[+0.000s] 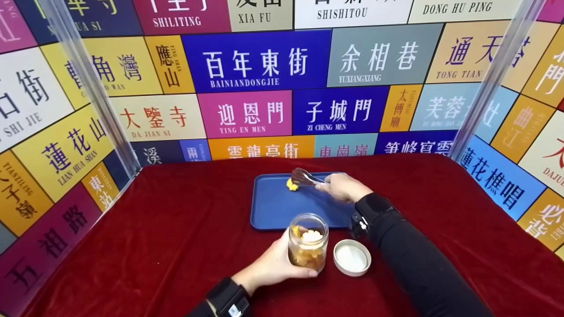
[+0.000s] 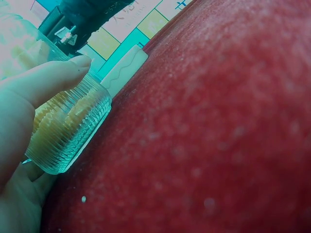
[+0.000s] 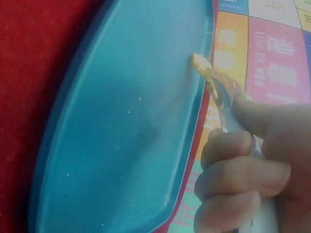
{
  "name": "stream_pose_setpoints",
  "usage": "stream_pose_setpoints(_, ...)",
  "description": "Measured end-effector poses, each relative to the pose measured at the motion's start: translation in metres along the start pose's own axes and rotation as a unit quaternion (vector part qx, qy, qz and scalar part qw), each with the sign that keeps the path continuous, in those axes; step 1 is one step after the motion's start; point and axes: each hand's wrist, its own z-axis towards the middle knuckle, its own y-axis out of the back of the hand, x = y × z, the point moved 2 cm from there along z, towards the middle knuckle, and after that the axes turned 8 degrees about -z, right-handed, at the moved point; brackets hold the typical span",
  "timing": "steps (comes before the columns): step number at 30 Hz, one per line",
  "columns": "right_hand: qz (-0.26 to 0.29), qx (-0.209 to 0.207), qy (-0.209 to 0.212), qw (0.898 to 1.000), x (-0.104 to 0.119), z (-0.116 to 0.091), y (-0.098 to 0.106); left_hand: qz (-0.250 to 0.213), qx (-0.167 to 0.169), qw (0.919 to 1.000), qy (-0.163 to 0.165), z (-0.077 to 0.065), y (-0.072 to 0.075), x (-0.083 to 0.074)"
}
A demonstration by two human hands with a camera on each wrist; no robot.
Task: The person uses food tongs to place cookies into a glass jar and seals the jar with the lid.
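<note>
Standing on the red cloth, an open glass jar (image 1: 308, 246) of yellow and cream-coloured pieces is gripped by my left hand (image 1: 275, 264). In the left wrist view the thumb lies along the ribbed jar (image 2: 73, 121). My right hand (image 1: 343, 187) is over the far right part of a blue tray (image 1: 282, 211). Its fingers curl round the white handles of what look like food tongs (image 1: 304, 177) with a ribbed metal head. At the tip is a small yellow piece (image 3: 200, 62); whether it touches the tray I cannot tell.
A round pale lid (image 1: 352, 258) lies on the cloth just right of the jar. Small crumbs dot the tray (image 3: 112, 155). Behind the table rises a wall of coloured name panels (image 1: 255, 61), with clear upright posts (image 1: 493, 79) at the back corners.
</note>
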Motion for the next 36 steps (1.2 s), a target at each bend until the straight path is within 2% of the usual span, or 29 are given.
stream_pose_setpoints(4,-0.006,-0.016,0.026,1.0,0.003,-0.005,0.003,-0.004,0.003,1.0,-0.001,0.0,0.0,-0.001)
stream_pose_setpoints(8,-0.032,-0.032,0.034,0.998,0.009,-0.009,0.003,-0.006,0.004,1.0,0.0,-0.001,0.001,-0.002)
stream_pose_setpoints(14,-0.081,-0.028,0.045,0.995,0.019,-0.014,-0.006,-0.004,0.001,1.0,0.001,-0.002,0.003,-0.002)
stream_pose_setpoints(18,-0.085,-0.033,0.056,0.994,0.021,-0.016,-0.011,-0.002,0.001,1.0,0.001,-0.002,0.002,-0.002)
stream_pose_setpoints(26,-0.061,-0.061,0.072,0.994,0.009,-0.025,-0.013,0.001,0.0,1.0,-0.002,-0.002,0.0,-0.003)
stream_pose_setpoints(36,-0.039,-0.099,0.066,0.992,-0.022,-0.055,-0.01,0.008,0.001,1.0,-0.002,0.0,0.0,-0.002)
